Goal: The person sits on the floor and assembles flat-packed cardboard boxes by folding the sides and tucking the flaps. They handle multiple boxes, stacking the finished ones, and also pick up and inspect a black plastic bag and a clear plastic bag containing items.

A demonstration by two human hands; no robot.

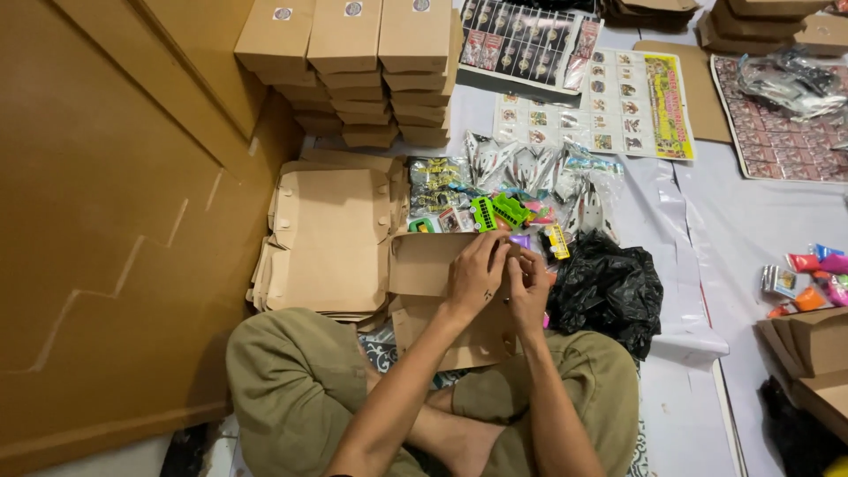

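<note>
While we sit cross-legged on the floor, our left hand [473,278] and right hand [528,287] meet over a flat brown cardboard box blank [424,265] lying across our lap, the fingers of both curled together on its right edge; a small purple item [520,240] shows just above them, though we cannot tell if we hold it. Just left lies a stack of unfolded box blanks [331,234]. Directly beyond our hands a heap of small packaged toys [503,199] crowds the way forward, a green toy bus [499,212] on top. A crumpled black plastic bag [609,287] sits just beside our right hand. Farther back stand 3 piles of folded brown boxes [349,66] and printed sticker sheets [601,102].
</note>
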